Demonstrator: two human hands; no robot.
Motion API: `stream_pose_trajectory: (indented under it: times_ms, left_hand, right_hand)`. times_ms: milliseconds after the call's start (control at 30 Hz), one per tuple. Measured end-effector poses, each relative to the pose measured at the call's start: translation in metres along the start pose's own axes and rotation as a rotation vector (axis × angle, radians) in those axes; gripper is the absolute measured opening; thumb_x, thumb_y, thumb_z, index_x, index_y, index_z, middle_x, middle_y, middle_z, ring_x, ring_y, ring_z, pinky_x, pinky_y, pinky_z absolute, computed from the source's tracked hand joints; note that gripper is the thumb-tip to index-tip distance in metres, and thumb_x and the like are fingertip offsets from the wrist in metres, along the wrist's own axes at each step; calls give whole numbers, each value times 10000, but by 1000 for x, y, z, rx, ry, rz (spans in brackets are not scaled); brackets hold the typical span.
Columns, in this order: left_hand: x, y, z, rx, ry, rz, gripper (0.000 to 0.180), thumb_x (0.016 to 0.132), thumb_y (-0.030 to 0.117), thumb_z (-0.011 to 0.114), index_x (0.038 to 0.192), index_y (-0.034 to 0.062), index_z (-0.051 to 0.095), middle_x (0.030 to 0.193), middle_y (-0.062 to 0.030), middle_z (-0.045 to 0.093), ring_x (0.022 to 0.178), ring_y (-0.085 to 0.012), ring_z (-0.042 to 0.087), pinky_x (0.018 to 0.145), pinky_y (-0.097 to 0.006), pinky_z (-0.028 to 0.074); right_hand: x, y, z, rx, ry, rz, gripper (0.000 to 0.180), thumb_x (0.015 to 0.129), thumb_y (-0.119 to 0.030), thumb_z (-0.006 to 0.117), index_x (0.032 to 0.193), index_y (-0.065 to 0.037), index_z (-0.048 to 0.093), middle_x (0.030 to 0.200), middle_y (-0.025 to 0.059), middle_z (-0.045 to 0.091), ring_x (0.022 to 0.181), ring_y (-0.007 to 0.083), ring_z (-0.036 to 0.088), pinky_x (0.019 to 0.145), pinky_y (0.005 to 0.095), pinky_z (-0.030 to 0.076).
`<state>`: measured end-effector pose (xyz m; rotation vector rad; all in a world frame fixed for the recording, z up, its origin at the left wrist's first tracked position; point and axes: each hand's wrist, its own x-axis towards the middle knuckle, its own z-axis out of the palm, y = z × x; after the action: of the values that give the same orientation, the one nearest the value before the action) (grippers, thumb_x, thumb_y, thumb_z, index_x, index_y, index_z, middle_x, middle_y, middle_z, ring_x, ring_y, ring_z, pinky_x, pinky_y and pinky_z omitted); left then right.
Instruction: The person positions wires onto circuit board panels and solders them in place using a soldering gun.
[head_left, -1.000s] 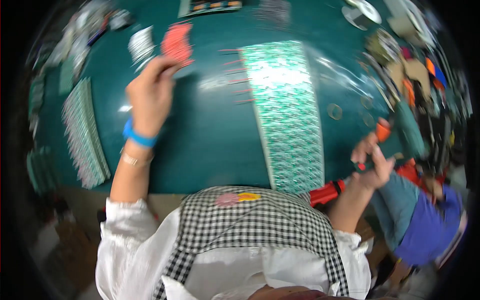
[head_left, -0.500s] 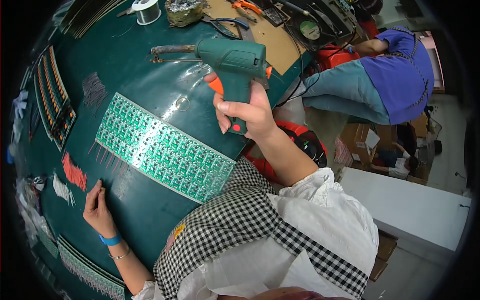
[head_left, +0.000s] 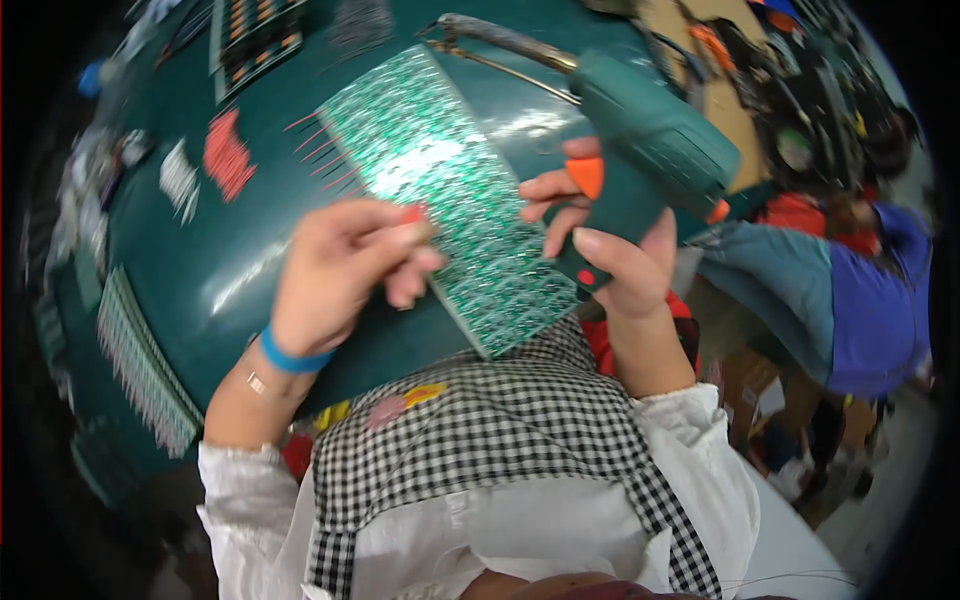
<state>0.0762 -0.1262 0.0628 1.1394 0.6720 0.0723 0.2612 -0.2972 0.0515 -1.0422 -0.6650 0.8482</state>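
Green circuit-board panel (head_left: 450,190) lies flat on the dark green tabletop (head_left: 250,260), running from about eleven o'clock down to five o'clock across the middle of the view, its near corner just above the checked apron (head_left: 500,420). Left hand (head_left: 345,265) sits over the panel's left edge, fingers (head_left: 405,235) pinched together on a small red-tipped piece (head_left: 412,213), too small to make out further. A blue band (head_left: 290,355) rings that wrist, with a thin bracelet just below it. Right hand (head_left: 600,250) is wrapped around the grip of a green glue gun (head_left: 640,140), fingers clamped on it, one finger on the orange trigger (head_left: 587,175). The gun's body points toward twelve o'clock, its metal nozzle (head_left: 500,40) reaching out past the panel's far end. Off at ten o'clock from the left hand, a small red pile of parts (head_left: 225,155) and a pale pile (head_left: 178,178) sit side by side on the tabletop. Thin red pins (head_left: 320,150) stick out along the panel's left edge. At eight o'clock, a long strip of green boards (head_left: 145,365) lies near the tabletop's rim. At eleven o'clock, a tray of orange and dark parts (head_left: 255,35) sits at the far side. Over at three o'clock, another person (head_left: 850,290) in teal and purple clothing is beside the tabletop, well apart from both hands.
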Motion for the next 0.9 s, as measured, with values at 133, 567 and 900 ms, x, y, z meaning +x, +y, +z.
stream_pose_trajectory:
  times_ms: [133, 567, 900]
  left_hand:
    - [8, -4, 16, -106, -66, -80, 205, 934, 100, 628, 1062, -61, 626, 837, -129, 703, 599, -128, 644, 522, -217, 523]
    - [8, -24, 2, -20, -159, -54, 113, 885, 41, 674, 985, -11, 681, 839, -104, 716, 682, -146, 679, 561, -236, 530]
    - [18, -35, -40, 1157, 392, 953, 180, 702, 35, 795, 859, 76, 719, 646, -55, 561, 529, -189, 559, 461, -300, 426]
  right_hand:
    - [-3, 11, 19, -58, 34, -31, 597, 756, -97, 607, 1296, 88, 432, 1200, 315, 574, 1160, 389, 581, 780, 354, 540]
    - [-13, 10, 15, -136, -26, 29, 589, 766, -135, 646, 1269, 95, 445, 1128, 280, 620, 996, 359, 648, 831, 419, 530]
    - [-56, -5, 0, -134, 139, 349, 678, 763, -200, 683, 1243, 161, 367, 575, 120, 514, 439, 192, 525, 410, 289, 470]
